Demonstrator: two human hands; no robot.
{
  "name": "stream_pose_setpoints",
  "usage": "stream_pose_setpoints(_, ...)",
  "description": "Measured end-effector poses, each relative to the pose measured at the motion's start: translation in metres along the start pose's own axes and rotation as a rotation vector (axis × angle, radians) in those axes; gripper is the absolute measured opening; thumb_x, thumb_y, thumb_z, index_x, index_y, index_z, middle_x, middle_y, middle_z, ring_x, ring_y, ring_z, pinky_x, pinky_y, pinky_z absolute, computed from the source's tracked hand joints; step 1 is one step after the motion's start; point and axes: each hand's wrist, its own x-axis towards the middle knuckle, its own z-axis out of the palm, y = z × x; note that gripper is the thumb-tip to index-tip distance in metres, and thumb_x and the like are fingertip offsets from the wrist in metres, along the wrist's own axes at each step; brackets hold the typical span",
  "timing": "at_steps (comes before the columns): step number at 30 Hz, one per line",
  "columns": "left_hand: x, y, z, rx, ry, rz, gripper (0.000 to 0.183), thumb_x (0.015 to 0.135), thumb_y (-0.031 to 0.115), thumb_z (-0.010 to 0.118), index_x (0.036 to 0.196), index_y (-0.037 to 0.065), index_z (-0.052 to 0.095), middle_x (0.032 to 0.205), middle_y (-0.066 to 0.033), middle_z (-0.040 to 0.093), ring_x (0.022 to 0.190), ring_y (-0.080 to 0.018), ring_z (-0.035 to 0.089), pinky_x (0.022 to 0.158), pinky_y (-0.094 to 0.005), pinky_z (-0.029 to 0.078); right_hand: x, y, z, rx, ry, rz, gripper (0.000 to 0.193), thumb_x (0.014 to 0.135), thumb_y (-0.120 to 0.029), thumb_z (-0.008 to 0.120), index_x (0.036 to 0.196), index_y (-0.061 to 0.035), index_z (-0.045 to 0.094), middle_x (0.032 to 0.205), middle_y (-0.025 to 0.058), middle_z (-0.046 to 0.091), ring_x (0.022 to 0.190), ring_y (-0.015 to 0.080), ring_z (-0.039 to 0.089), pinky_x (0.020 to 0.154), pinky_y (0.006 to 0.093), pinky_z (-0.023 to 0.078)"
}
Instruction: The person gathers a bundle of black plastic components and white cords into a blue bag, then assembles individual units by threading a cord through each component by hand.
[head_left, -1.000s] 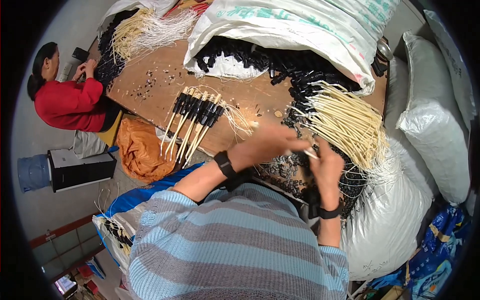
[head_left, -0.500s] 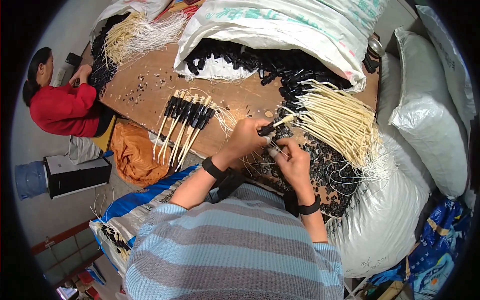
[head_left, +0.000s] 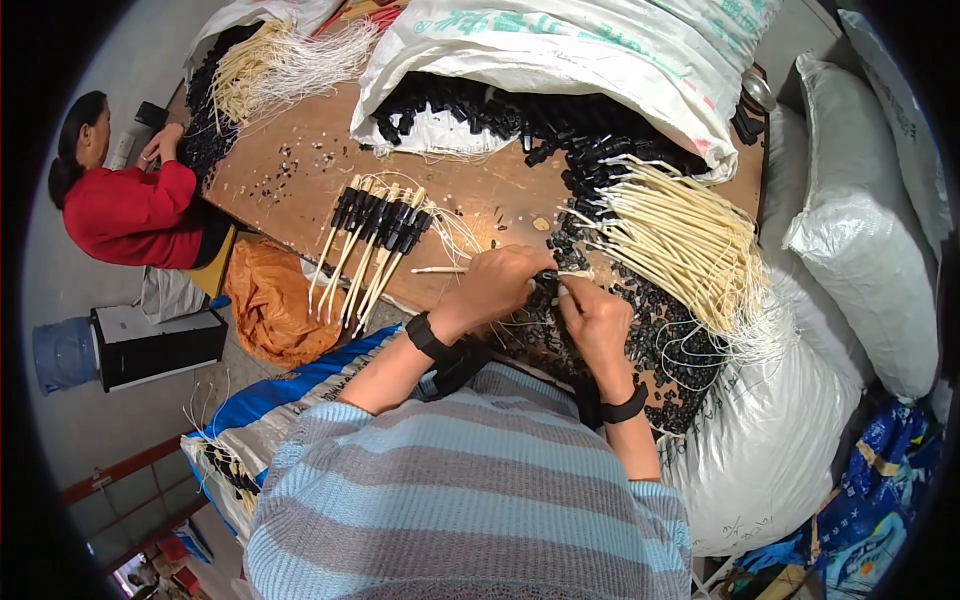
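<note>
My left hand (head_left: 503,282) is closed around a cream sleeved cable (head_left: 435,269) with a black plastic housing (head_left: 546,282) on it. One pale end of the cable sticks out left of the hand, and a short pale piece shows past the fingers on the right. My right hand (head_left: 597,320) is closed, its fingertips pinched right against the housing; what they grip is hidden. Under both hands spreads a pile of small black parts (head_left: 660,355). Left of my hands lies a row of cream cables with black housings (head_left: 375,222).
A thick bundle of cream cables (head_left: 680,240) with white wires lies on the right. Behind it, a white sack (head_left: 570,45) spills black housings (head_left: 590,150) onto the brown table (head_left: 290,215). Stuffed white sacks (head_left: 860,220) stand at right. A person in red (head_left: 130,215) works at far left.
The cable has passed leftward through my left hand, so its end now shows on the left. My right hand has moved up against the housing.
</note>
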Motion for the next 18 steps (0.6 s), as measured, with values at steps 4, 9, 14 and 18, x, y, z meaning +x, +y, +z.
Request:
stream_pose_setpoints(4,0.0003,-0.0019,0.0003,-0.003,-0.049,0.005,0.036,0.069,-0.003,0.056,0.101,0.011,0.061,0.086,-0.0115,0.066,0.088,-0.0331,0.063,0.071,-0.0452,0.05,-0.001,-0.0014,0.0022,0.134,-0.017,0.022,0.014,0.081,-0.008,0.064,0.094,-0.0051,0.069,0.074,0.0172,0.065,0.063,0.0327,0.064,0.056,0.0366,0.05)
stream_pose_setpoints(9,0.0002,0.0001,-0.0008,-0.182,-0.249,-0.093,0.039,0.068,-0.003,0.059,0.105,0.009,0.06,0.09,-0.0133,0.065,0.089,-0.0348,0.062,0.071,-0.0428,0.049,-0.003,-0.0032,0.0033,0.24,-0.155,-0.012,0.015,0.085,-0.009,0.062,0.099,-0.0043,0.064,0.073,0.0184,0.064,0.064,0.0345,0.064,0.056,0.038,0.049)
stream_pose_setpoints(14,0.0076,0.0026,-0.0048,-0.166,0.09,0.138,0.031,0.063,-0.007,0.061,0.091,0.007,0.062,0.085,-0.0083,0.065,0.081,-0.0297,0.061,0.07,-0.0367,0.048,-0.0036,-0.0006,0.0029,0.133,-0.117,0.006,0.014,0.087,-0.01,0.06,0.1,-0.0041,0.061,0.075,0.0186,0.064,0.068,0.0373,0.064,0.057,0.0413,0.05)
stream_pose_setpoints(18,0.0045,-0.0017,-0.0064,-0.317,0.144,0.225,0.018,0.062,-0.007,0.064,0.075,0.006,0.062,0.08,-0.003,0.064,0.076,-0.0221,0.059,0.068,-0.032,0.047,-0.0045,-0.0032,0.0018,0.33,-0.037,0.067,0.017,0.087,-0.01,0.061,0.102,-0.0035,0.064,0.078,0.0187,0.066,0.072,0.0359,0.066,0.059,0.0386,0.051)
